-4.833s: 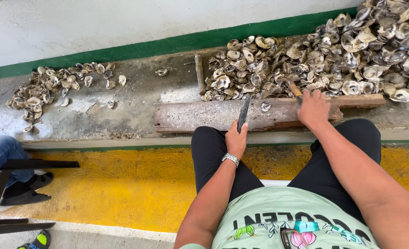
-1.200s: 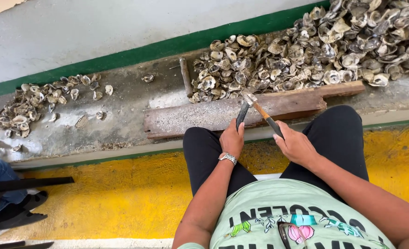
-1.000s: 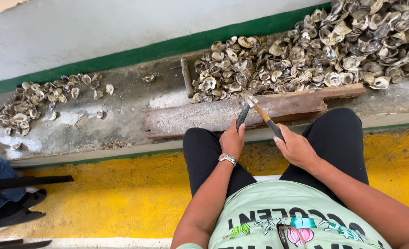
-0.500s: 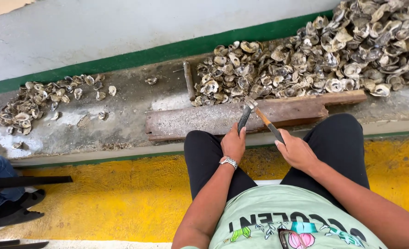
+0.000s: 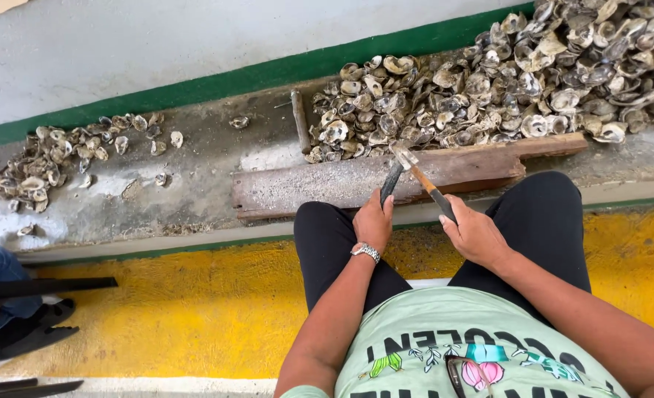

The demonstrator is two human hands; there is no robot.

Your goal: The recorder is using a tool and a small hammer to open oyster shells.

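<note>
My left hand (image 5: pixel 372 221) grips a dark flat metal bar (image 5: pixel 391 180) that stands on end over a worn wooden plank (image 5: pixel 319 188). My right hand (image 5: pixel 474 234) holds a small hammer (image 5: pixel 422 177) by its handle; the hammer's head sits right at the top of the bar. Just beyond the plank lies a big heap of oyster shells (image 5: pixel 504 81). I sit with black-trousered legs behind the plank.
A smaller pile of shells (image 5: pixel 61 158) lies at the left on the grey concrete ledge (image 5: pixel 194 177). A short upright stake (image 5: pixel 300 121) stands by the big heap. Yellow floor (image 5: pixel 157 309) runs below. Another person's leg and shoe (image 5: pixel 17 324) and a dark stool are at far left.
My right hand left the shell heap, took up the hammer and brought it beside the bar. In the last second the hands barely moved; the view shifted slightly.
</note>
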